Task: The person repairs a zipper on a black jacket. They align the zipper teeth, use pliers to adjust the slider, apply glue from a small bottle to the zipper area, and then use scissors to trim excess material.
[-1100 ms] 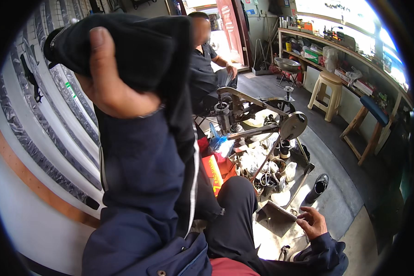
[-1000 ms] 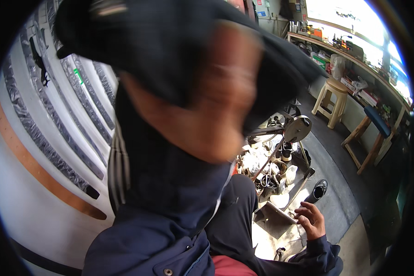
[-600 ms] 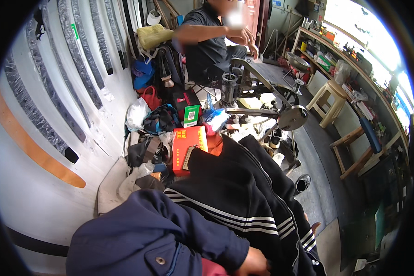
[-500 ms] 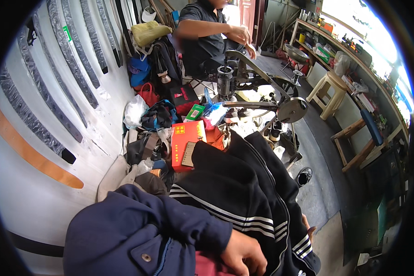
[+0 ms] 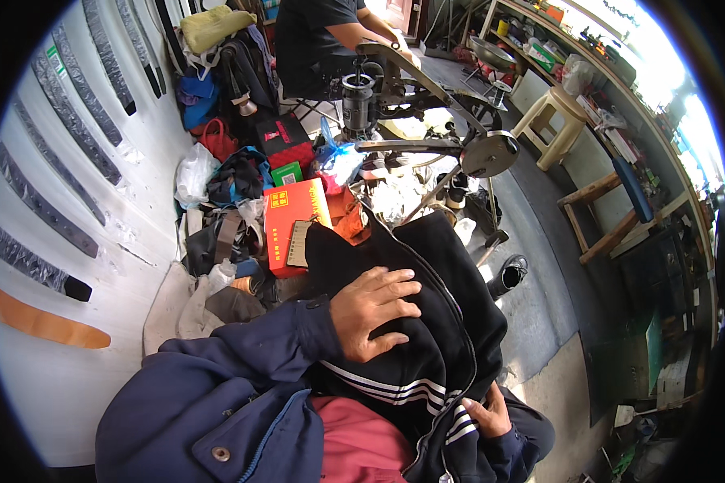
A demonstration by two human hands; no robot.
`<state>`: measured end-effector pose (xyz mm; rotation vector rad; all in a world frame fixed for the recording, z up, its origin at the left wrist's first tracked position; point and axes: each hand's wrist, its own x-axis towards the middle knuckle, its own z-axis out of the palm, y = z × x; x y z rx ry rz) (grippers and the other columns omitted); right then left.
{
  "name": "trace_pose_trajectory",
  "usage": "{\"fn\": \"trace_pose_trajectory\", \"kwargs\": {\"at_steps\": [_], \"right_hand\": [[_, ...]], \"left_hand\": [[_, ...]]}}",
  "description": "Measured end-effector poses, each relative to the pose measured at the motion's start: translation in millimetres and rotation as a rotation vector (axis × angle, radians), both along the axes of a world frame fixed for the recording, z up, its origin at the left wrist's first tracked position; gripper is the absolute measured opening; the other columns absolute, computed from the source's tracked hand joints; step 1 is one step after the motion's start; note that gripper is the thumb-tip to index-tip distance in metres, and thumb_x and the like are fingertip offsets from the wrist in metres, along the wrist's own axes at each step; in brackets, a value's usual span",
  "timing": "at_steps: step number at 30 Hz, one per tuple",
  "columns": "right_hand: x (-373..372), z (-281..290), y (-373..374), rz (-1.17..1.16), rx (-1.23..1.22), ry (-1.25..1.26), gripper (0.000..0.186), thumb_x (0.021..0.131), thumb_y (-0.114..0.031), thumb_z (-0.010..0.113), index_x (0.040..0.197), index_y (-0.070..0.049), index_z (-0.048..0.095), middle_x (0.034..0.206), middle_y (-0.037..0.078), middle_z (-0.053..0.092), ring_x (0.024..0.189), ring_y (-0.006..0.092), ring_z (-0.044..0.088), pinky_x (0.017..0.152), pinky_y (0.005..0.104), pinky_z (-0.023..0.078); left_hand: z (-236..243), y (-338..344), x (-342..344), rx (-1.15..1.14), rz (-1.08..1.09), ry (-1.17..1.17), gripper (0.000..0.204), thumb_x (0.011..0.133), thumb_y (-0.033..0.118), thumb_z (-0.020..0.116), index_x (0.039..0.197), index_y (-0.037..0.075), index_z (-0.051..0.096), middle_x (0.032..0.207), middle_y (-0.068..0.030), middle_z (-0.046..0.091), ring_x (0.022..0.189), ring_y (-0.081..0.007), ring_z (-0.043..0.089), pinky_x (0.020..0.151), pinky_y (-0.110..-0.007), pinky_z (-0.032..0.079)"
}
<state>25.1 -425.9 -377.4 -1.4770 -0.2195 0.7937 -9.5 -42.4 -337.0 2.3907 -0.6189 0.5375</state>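
Across my lap lies a black zip jacket with white stripes and a long zipper edge running down it. My left hand rests on its upper part, fingers spread and nearly flat against the cloth. At the striped lower right part, my right hand grips the jacket's edge, thumb on top and some fingers hidden by the cloth. Dark blue sleeves cover my arms.
Ahead stands a hand-cranked machine with a person seated behind it. A red box and piled bags lie beyond the jacket. Right are a beige stool, a wooden frame with a blue top and a shelf. A white wall with hanging strips is left.
My left hand has moved from the lower edge up and forward onto the jacket, fingers now spread. More of my right hand shows. The jacket has shifted and its folds differ.
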Motion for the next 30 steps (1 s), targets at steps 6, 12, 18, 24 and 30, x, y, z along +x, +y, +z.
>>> {"fn": "trace_pose_trajectory", "kwargs": {"at_steps": [6,12,18,24,30], "right_hand": [[-7.1,27.6,2.2,-0.209,-0.042,-0.07,0.052,0.086,0.004,0.066,0.138,0.004,0.061,0.126,0.008,0.071,0.111,0.0174,0.067,0.101,0.0295,0.049],[-3.6,94.1,-40.9,-0.331,-0.173,-0.428,0.058,0.082,0.004,0.064,0.14,0.007,0.061,0.13,0.013,0.072,0.117,0.0213,0.067,0.107,0.0329,0.047],[-17.8,135.1,-95.2,-0.259,-0.369,-0.23,0.045,0.088,0.01,0.07,0.132,0.006,0.068,0.115,0.015,0.075,0.095,0.0185,0.07,0.083,0.029,0.056],[-14.0,68.2,-146.9,0.013,-0.995,-0.252,0.042,0.098,-0.007,0.07,0.139,0.001,0.065,0.113,0.012,0.074,0.098,0.0163,0.067,0.087,0.03,0.055],[31.4,172.9,-145.0,-0.163,-1.037,-0.518,0.052,0.086,-0.002,0.064,0.138,0.003,0.062,0.107,0.009,0.072,0.093,0.014,0.068,0.084,0.0279,0.054]], "left_hand": [[-4.6,13.3,-24.3,-0.15,-0.022,-0.059,0.034,0.079,0.024,0.086,0.105,0.01,0.068,0.098,-0.0078,0.067,0.091,-0.0295,0.064,0.078,-0.041,0.051],[-0.1,12.9,-48.1,-0.33,-0.21,0.131,0.029,0.085,0.025,0.085,0.096,0.007,0.065,0.08,-0.0088,0.064,0.07,-0.031,0.065,0.059,-0.039,0.05],[5.2,24.2,-78.1,-0.248,-0.232,0.294,0.035,0.094,0.04,0.078,0.098,0.007,0.066,0.079,-0.0094,0.067,0.072,-0.0315,0.068,0.062,-0.04,0.053],[12.2,15.3,-64.1,-0.568,0.118,0.586,0.036,0.098,0.022,0.073,0.13,0.011,0.06,0.077,-0.0088,0.068,0.07,-0.029,0.072,0.065,-0.037,0.054],[20.7,9.4,-32.0,-0.347,0.131,0.577,0.08,0.093,0.018,0.073,0.162,0.018,0.034,0.104,-0.0157,0.074,0.076,-0.0354,0.073,0.072,-0.043,0.058]]}}
